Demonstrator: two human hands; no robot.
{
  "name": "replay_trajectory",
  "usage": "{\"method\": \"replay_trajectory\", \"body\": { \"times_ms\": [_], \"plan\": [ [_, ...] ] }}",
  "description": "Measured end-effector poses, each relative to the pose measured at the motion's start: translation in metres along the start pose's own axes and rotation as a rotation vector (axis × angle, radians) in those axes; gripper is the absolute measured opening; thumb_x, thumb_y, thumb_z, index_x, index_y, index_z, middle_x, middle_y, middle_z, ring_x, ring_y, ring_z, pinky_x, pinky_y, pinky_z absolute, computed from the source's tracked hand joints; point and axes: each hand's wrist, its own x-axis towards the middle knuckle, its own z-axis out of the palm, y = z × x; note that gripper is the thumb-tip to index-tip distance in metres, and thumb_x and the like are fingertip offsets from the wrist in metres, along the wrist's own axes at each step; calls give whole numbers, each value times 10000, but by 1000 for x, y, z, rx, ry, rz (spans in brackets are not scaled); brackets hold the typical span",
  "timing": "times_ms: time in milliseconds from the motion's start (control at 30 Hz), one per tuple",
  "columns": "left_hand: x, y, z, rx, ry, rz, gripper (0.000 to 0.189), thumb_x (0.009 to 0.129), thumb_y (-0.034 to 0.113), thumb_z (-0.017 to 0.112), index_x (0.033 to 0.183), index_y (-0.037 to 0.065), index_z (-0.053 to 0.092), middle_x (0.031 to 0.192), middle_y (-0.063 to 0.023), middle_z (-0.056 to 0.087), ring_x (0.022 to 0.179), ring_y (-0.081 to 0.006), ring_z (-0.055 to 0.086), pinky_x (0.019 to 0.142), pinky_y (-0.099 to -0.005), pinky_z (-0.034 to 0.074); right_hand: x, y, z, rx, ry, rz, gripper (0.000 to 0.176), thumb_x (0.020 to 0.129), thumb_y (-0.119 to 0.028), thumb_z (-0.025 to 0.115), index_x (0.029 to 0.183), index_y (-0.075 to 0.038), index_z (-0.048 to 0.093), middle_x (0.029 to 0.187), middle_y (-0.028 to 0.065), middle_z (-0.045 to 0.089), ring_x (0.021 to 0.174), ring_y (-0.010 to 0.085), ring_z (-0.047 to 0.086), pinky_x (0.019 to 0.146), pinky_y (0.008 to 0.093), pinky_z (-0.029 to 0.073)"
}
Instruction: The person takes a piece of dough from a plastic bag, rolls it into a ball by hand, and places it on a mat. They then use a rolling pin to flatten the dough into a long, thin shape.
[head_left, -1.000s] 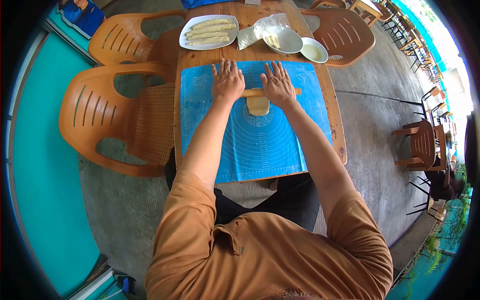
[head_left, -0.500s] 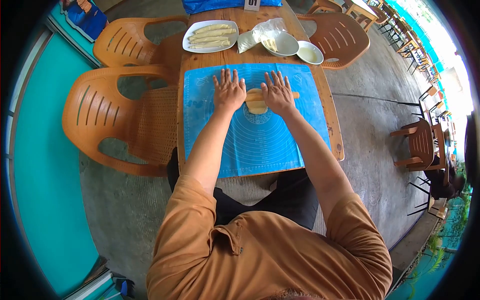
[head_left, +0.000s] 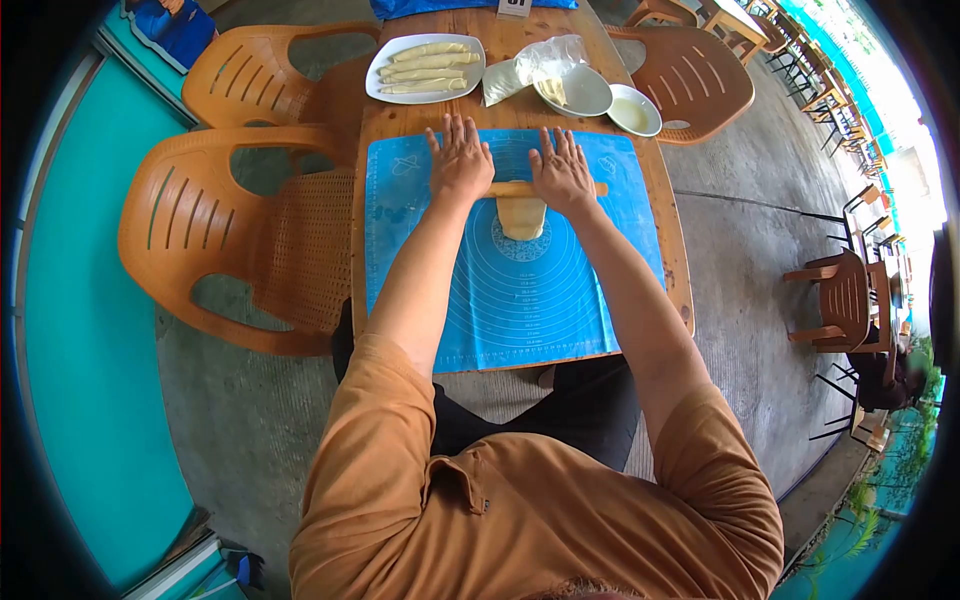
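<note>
A wooden rolling pin (head_left: 515,189) lies crosswise at the far end of a flattened piece of pale dough (head_left: 521,217). Both sit on a blue silicone baking mat (head_left: 520,310) printed with circles. My left hand (head_left: 461,165) rests palm down over the pin's left end, fingers stretched forward and spread. On the right end lies my right hand (head_left: 563,172), likewise flat with its fingers extended. Neither hand wraps round the pin. The palms hide the pin's parts beneath them.
Beyond the mat stand a white plate (head_left: 376,86) of rolled dough sticks, a bowl (head_left: 590,95) with dough pieces, a plastic bag (head_left: 505,80) and a small bowl of pale liquid (head_left: 634,112). Orange chairs (head_left: 170,220) flank the wooden table (head_left: 675,260).
Both hands and the rolling pin have moved away from me, to the dough's far end. More of the dough now shows on my side of the pin. The view has shifted slightly.
</note>
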Motion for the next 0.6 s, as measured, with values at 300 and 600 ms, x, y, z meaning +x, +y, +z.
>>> {"method": "replay_trajectory", "body": {
  "times_ms": [300,600],
  "plan": [
    [21,-2,6,52,-27,-4,578,1090,289,392,1598,16,362,1670,-165,370,1595,-300,250,1299,-580,137,18,1,2,-1,-23,61,629,1110,-436,295,1629,-88,362,1704,213,269,1598,387,196,1315,470,155],
    [13,0,4,5,74,42,598,1120,384,329,1568,-3,412,1644,-187,406,1577,-316,291,1296,-569,158,5,0,3,2,76,27,618,1115,-423,300,1611,-65,389,1675,226,327,1586,393,231,1310,483,162]
  ]
}}
